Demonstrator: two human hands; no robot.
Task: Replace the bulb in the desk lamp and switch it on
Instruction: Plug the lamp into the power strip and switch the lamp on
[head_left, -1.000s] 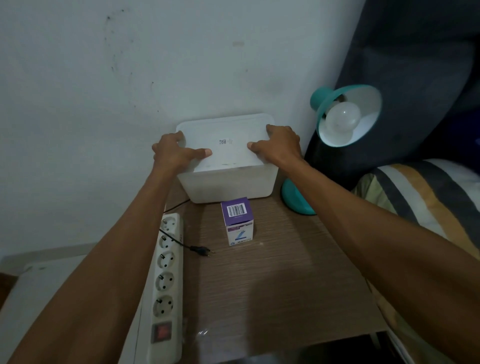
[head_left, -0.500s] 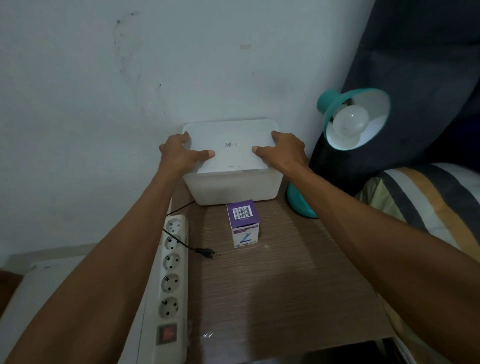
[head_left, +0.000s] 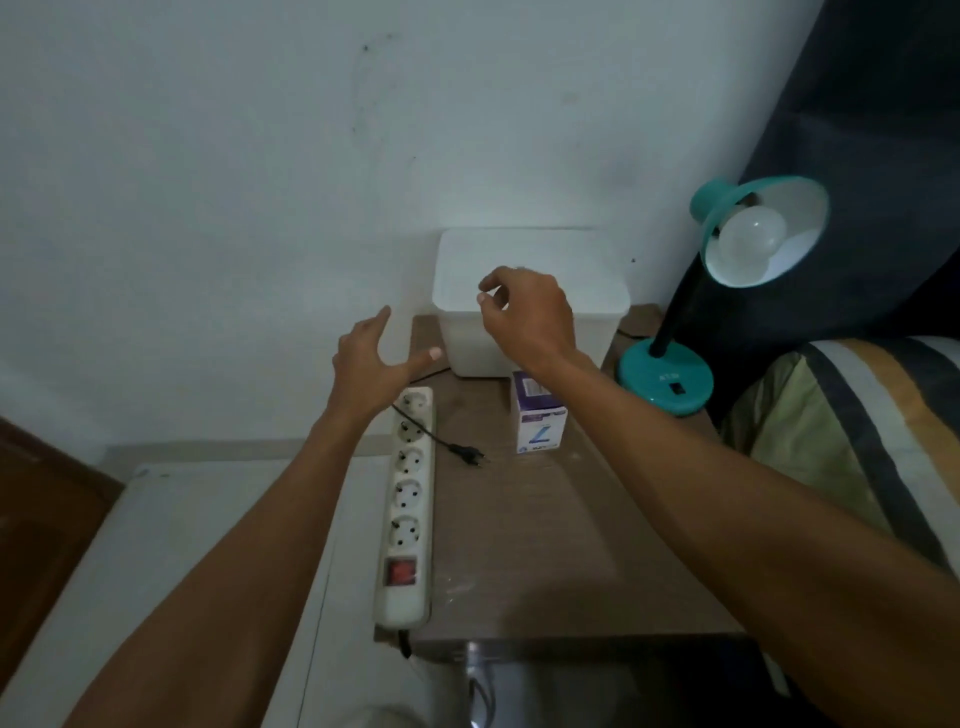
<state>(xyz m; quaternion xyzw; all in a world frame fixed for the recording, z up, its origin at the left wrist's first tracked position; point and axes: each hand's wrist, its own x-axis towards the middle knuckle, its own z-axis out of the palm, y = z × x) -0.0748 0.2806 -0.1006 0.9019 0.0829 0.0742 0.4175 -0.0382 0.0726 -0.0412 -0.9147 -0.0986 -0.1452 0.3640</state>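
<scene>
- Head view: a wood-grain tabletop (head_left: 545, 545) is sitting in the corner against a pale wall, with a striped bed cover (head_left: 857, 441) lying to its right.
- The left hand (head_left: 371, 364) is hovering over the tabletop's far left edge with fingers and thumb spread wide, gripping nothing and touching nothing that I can see.
- The right hand (head_left: 524, 317) is hanging in front of a white plastic box (head_left: 597, 322) at the far side, its fingers curling loosely with the thumb and forefinger drawn near each other; nothing is showing between them.
- The teal desk lamp (head_left: 670, 374) is standing at the far right of the tabletop, its round base near the box and its shade tilting up toward the viewer.
- A white bulb (head_left: 750, 241) is sitting inside the shade, unlit.
- A small purple-and-white bulb carton (head_left: 540, 426) is standing upright just in front of the white box, partly hidden by the right wrist.
- A white power strip (head_left: 408, 499) is lying along the left edge of the tabletop, its red switch at the near end.
- A black plug (head_left: 465, 454) is lying loose on the tabletop between the strip and the carton, its cord running back over the strip's far end toward the box.
</scene>
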